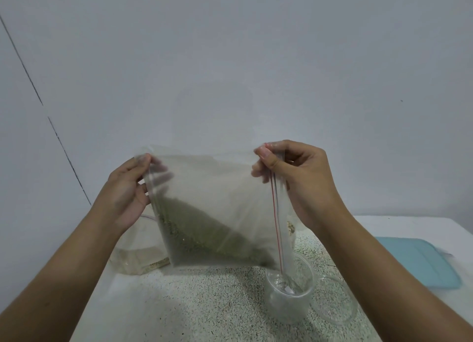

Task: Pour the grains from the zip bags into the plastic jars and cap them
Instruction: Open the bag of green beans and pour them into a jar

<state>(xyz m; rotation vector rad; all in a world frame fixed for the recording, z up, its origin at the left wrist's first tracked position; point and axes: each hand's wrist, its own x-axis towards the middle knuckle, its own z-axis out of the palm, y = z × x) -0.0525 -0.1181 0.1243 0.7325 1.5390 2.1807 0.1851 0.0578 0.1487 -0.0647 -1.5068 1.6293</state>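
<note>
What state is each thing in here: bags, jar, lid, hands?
Zip bag of green grains: held tilted, zip corner in the jar, grains mostly inside.
Plastic jar: upright, uncapped, nearly empty.
Clear lid: off, lying beside the jar.
Second zip bag: on the table, pale grains inside.
Left hand: grips the bag's bottom corner.
Right hand: pinches the zip end.

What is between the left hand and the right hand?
Head view: the zip bag of green grains, pinched by left hand and right hand.
</note>
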